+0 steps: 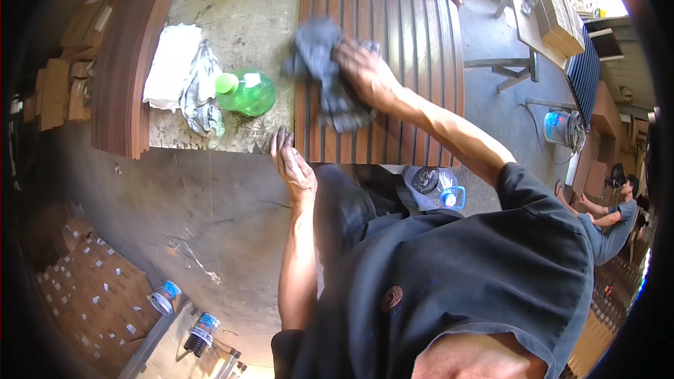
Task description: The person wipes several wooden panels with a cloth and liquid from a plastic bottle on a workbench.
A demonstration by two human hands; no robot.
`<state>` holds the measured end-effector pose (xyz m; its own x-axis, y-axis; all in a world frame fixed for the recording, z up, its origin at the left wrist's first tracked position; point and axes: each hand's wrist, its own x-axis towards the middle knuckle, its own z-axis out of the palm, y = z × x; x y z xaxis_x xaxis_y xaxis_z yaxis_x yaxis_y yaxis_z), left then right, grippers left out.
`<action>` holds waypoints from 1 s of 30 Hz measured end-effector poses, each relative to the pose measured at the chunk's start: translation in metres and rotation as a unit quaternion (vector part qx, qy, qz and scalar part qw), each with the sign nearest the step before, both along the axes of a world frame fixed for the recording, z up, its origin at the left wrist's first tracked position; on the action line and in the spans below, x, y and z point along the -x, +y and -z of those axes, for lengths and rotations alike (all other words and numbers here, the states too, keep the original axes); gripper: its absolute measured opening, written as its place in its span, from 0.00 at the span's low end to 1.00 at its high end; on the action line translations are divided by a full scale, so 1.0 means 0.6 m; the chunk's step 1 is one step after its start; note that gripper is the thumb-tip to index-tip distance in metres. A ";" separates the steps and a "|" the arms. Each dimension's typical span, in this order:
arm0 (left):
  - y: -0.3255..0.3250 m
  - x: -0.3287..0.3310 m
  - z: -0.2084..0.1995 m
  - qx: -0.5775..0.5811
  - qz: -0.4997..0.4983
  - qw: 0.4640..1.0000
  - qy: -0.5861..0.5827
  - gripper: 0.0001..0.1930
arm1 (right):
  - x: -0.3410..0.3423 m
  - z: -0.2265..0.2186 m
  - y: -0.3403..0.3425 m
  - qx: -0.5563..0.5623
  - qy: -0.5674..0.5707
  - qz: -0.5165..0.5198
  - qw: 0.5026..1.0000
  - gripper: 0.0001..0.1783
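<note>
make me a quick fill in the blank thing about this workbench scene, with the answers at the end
1. The person's right hand is on a grey rag, over a slatted panel coloured ____.
2. The left hand is at the near ____ of the worktop.
3. The green bottle nearest the left hand is topped by a light green ____.

Missing words: brown; edge; cap.
</note>
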<state>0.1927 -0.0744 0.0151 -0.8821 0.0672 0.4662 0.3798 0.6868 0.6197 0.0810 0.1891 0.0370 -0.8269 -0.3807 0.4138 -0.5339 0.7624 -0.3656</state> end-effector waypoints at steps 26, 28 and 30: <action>0.039 0.042 -0.035 0.184 0.053 0.981 0.018 0.23 | -0.215 -0.029 0.211 0.005 -0.061 0.294 0.954 0.30; 0.062 0.055 -0.019 0.175 0.066 0.982 0.020 0.22 | -0.150 0.000 0.219 -0.014 -0.026 0.399 0.917 0.31; 0.047 0.051 -0.020 0.138 0.074 0.988 0.005 0.22 | -0.174 0.015 0.148 0.068 -0.034 0.293 0.953 0.31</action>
